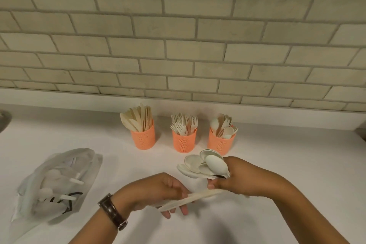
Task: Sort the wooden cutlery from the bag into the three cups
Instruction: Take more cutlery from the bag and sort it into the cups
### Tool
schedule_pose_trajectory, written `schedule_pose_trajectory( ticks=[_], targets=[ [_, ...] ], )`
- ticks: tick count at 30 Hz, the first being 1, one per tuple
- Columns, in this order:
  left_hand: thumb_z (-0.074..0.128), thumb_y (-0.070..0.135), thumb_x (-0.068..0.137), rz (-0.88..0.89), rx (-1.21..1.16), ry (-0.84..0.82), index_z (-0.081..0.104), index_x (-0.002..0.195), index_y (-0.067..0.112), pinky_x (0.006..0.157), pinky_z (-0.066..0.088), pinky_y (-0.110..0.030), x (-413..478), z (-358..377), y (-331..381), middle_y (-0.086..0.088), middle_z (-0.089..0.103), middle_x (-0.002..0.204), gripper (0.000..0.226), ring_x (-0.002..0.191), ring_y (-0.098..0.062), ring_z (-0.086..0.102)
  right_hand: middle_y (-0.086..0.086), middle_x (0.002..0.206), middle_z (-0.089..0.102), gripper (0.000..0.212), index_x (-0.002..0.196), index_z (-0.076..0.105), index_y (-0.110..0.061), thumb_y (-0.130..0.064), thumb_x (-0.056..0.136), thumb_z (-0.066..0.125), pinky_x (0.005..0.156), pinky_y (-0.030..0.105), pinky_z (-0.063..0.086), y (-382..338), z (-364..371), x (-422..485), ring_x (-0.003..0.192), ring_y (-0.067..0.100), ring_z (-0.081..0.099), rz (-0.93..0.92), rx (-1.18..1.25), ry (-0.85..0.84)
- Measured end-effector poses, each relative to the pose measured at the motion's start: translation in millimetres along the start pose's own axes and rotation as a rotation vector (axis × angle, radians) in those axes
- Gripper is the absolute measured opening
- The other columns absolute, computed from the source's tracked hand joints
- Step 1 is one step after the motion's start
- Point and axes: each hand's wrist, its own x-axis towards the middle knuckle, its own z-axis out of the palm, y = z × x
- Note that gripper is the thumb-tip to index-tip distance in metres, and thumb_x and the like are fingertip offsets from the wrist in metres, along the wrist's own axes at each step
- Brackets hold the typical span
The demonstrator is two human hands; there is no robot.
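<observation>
From my end, right hand (243,180) is closed around a bunch of spoons (204,164). Fingers are wrapped at the necks and the thumb is pinching underneath. The bowls fan out up and left of the knuckles, overlapping, clear of the counter (277,154), just in front of the right cup (220,143).

Left hand (156,192) is lower and to the left, with a watch (112,212) on the wrist. Its fingers are curled round a pale flat strip of wooden pieces (184,200). The strip runs from the right thumb down-left through the left fingers, its end poking out below them. I can't tell whether these are the spoons' own handles or separate pieces. So both hands are gripping, and the hands themselves are near but not touching.

Three orange cups stand in a row at the back of the counter. The left cup (143,136) has knives (136,118), the middle cup (184,141) has forks (184,124), and the right cup is stuffed with more spoons.

The bag (59,182) lies flat on the counter, well left of the left hand, with neither hand on it. Some white cutlery shows through the plastic, but the types aren't clear.
</observation>
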Motion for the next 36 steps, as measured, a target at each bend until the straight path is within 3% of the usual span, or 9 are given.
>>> schedule_pose_trajectory(
  ticks=[2, 5, 10, 16, 20, 24, 29, 32, 36],
  targets=[
    [0.047, 0.020, 0.095, 0.037, 0.036, 0.024, 0.071, 0.100, 0.019, 0.057, 0.040, -0.015, 2.5, 5.0, -4.1, 0.010, 0.061, 0.061, 0.025, 0.053, -0.004, 0.047, -0.013, 0.066, 0.055, 0.011, 0.082, 0.056, -0.032, -0.031, 0.085, 0.067, 0.047, 0.013, 0.038, -0.8, 2.4, 3.5, 0.049, 0.000, 0.049, -0.003, 0.002, 0.072],
    [0.041, 0.028, 0.098, 0.060, -0.015, 0.107, 0.071, 0.101, 0.021, 0.058, 0.034, -0.015, 3.3, 4.5, -12.7, 0.010, 0.045, 0.057, 0.031, 0.055, -0.006, 0.038, -0.013, 0.048, 0.056, 0.016, 0.075, 0.055, -0.023, -0.024, 0.088, 0.064, 0.040, 0.008, 0.032, 4.0, 6.3, 6.4, 0.037, -0.001, 0.046, 0.019, 0.162, 0.271],
    [0.041, 0.015, 0.098, 0.185, -0.159, 0.387, 0.067, 0.104, 0.016, 0.064, 0.038, -0.016, -1.9, -22.7, -19.3, 0.011, 0.053, 0.062, 0.027, 0.060, -0.005, 0.044, 0.005, 0.050, 0.051, 0.032, 0.062, 0.054, -0.010, -0.027, 0.088, 0.064, 0.050, 0.026, 0.039, 29.3, 15.5, 2.8, 0.040, 0.015, 0.043, 0.078, 0.603, 0.509],
    [0.048, 0.001, 0.093, 0.378, -0.419, 0.897, 0.067, 0.091, 0.011, 0.077, 0.051, -0.021, 6.9, -87.4, -0.3, 0.002, 0.068, 0.077, 0.022, 0.080, -0.015, 0.061, 0.010, 0.054, 0.045, 0.020, 0.073, 0.053, -0.004, -0.014, 0.088, 0.062, 0.043, 0.026, 0.034, 51.7, 45.7, 2.2, 0.037, 0.018, 0.036, 0.171, 0.959, 0.463],
    [0.053, -0.004, 0.088, 0.481, -0.514, 1.123, 0.063, 0.107, 0.000, 0.079, 0.055, -0.025, 33.3, -120.4, 6.5, -0.006, 0.067, 0.089, 0.021, 0.082, -0.017, 0.065, 0.013, 0.054, 0.045, 0.020, 0.072, 0.053, -0.003, -0.012, 0.087, 0.063, 0.043, 0.024, 0.033, 57.0, 57.8, 5.6, 0.036, 0.019, 0.035, 0.207, 1.008, 0.454],
    [0.056, -0.003, 0.085, 0.467, -0.195, 1.386, 0.066, 0.096, 0.004, 0.061, 0.048, -0.012, 62.4, -132.5, 20.6, 0.002, 0.063, 0.074, 0.016, 0.067, -0.011, 0.061, 0.014, 0.052, 0.044, 0.016, 0.076, 0.054, -0.001, -0.008, 0.087, 0.063, 0.041, 0.023, 0.033, 56.8, 60.5, 8.5, 0.034, 0.019, 0.035, 0.216, 1.046, 0.447],
    [0.052, 0.002, 0.084, 0.381, 0.074, 1.474, 0.066, 0.098, 0.005, 0.071, 0.053, -0.029, 94.0, -134.4, 10.0, -0.001, 0.063, 0.074, 0.020, 0.073, -0.023, 0.062, 0.016, 0.053, 0.042, 0.021, 0.072, 0.052, -0.001, -0.009, 0.087, 0.064, 0.042, 0.024, 0.032, 59.0, 59.7, 8.1, 0.037, 0.021, 0.036, 0.186, 1.023, 0.449],
    [0.047, 0.001, 0.089, 0.377, 0.035, 1.488, 0.062, 0.101, 0.004, 0.055, 0.042, -0.005, 100.7, -131.0, 8.6, -0.009, 0.060, 0.082, 0.020, 0.062, -0.007, 0.051, 0.016, 0.052, 0.043, 0.025, 0.062, 0.055, -0.008, -0.019, 0.075, 0.075, 0.043, 0.025, 0.033, 59.9, 59.8, 10.3, 0.038, 0.022, 0.038, 0.171, 1.020, 0.439],
    [0.047, 0.010, 0.091, 0.383, 0.009, 1.590, 0.061, 0.106, 0.007, 0.054, 0.035, 0.001, 105.9, -137.5, 2.9, -0.020, 0.062, 0.090, 0.020, 0.061, -0.012, 0.054, 0.018, 0.053, 0.043, 0.021, 0.057, 0.057, -0.015, -0.028, 0.067, 0.070, 0.042, 0.024, 0.033, 60.1, 61.0, 12.9, 0.039, 0.023, 0.041, 0.143, 1.011, 0.416]
  ],
)
